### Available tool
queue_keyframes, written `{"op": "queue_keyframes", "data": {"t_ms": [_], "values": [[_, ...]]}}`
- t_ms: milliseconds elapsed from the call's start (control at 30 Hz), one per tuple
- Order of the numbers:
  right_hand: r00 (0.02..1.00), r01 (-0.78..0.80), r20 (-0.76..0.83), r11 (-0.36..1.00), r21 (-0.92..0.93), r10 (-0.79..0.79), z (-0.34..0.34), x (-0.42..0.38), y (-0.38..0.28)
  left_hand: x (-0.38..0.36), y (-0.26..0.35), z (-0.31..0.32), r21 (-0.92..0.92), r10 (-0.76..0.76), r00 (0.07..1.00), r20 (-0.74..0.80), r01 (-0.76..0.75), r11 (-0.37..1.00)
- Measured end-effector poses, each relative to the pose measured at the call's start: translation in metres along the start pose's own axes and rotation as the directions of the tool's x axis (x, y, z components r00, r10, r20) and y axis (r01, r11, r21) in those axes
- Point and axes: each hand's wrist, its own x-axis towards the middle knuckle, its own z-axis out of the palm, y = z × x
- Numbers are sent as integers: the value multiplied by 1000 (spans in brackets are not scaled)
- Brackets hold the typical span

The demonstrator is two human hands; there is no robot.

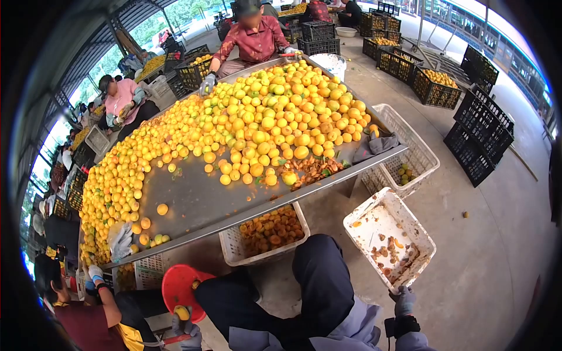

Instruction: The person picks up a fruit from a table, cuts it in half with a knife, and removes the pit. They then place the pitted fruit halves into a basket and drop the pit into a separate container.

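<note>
White rect. plastic tub [393, 217] @ R grip [403, 301]

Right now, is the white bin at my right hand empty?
No, orange-brown pieces lie scattered on the bottom of the white bin at your right hand.

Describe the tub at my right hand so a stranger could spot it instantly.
Start from the big metal table heaped with yellow fruit. By its right end, your gloved right hand grips a white tub. Unlike the latticed white crate beyond, this one is stained and strewn with brown scraps.
</note>
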Motion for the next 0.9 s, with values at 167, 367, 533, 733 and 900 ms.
{"op": "queue_keyframes", "data": {"t_ms": [167,367,533,733,900], "values": [[977,208,69,975,-81,-202,-14,-34,-49,-2,-6,6,-68,-49,993,107,57,996],[888,456,124,884,-100,-444,36,-100,-140,-12,-9,-2,-133,-8,998,58,16,991],[841,525,180,849,-50,-510,40,-76,-146,45,4,-96,13,-71,913,401,72,997],[908,372,173,925,84,-381,40,-88,-133,42,28,-93,83,-41,978,204,25,996],[947,298,108,954,43,-301,8,-79,-99,36,41,-96,159,-12,999,44,5,987]]}}
